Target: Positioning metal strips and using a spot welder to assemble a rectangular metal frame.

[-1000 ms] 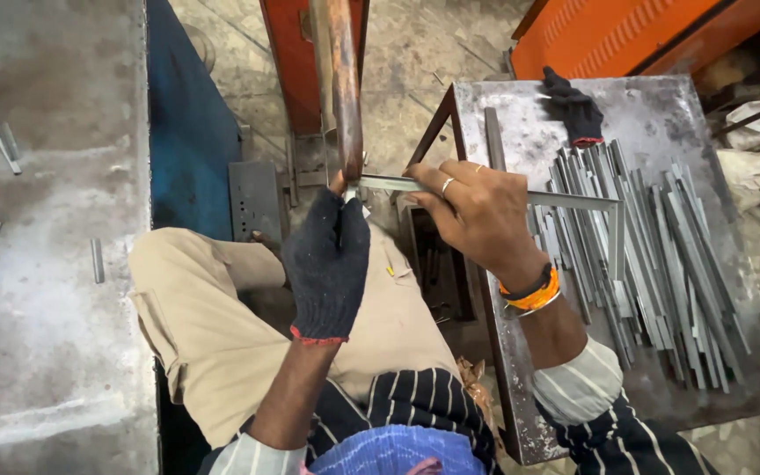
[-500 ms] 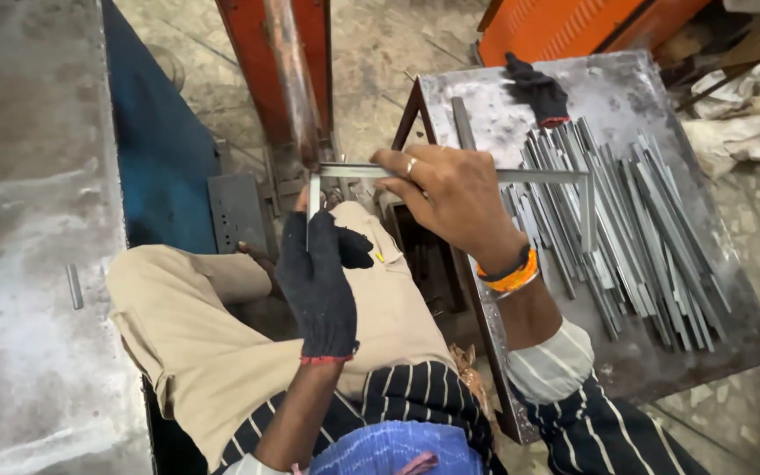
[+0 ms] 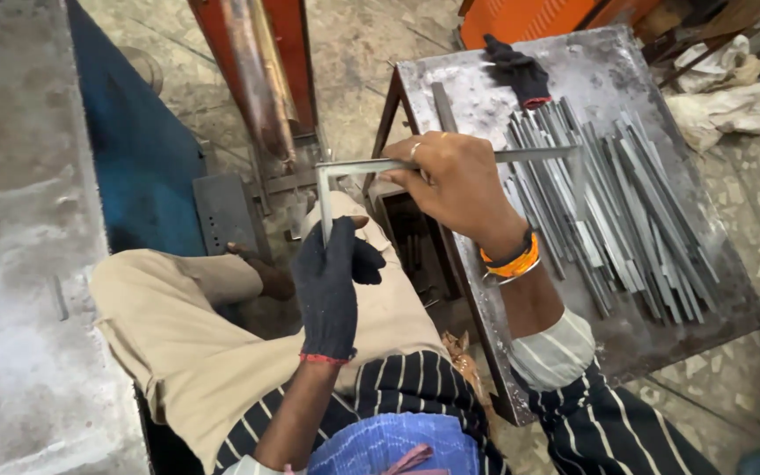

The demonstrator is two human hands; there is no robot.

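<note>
A thin grey metal frame piece [image 3: 371,167], bent into a square corner, hangs over the person's lap, one leg running level towards the steel table [image 3: 477,79], the other dropping straight down. The bare right hand [image 3: 450,180], with a ring and an orange band at the wrist, pinches the level leg firmly between thumb and fingers. The left hand [image 3: 332,281], in a dark knitted glove with a red cuff, closes its fingertips on the lower end of the dropping leg. Behind the right hand lies a loose heap of flat grey metal strips [image 3: 609,211], dull and scuffed, on the pitted table top; a second dark glove [image 3: 521,70] lies crumpled near the far edge. An orange upright post [image 3: 261,79] rises ahead, its top cut off. The far end of the level leg blends into the strips and is hard to trace
</note>
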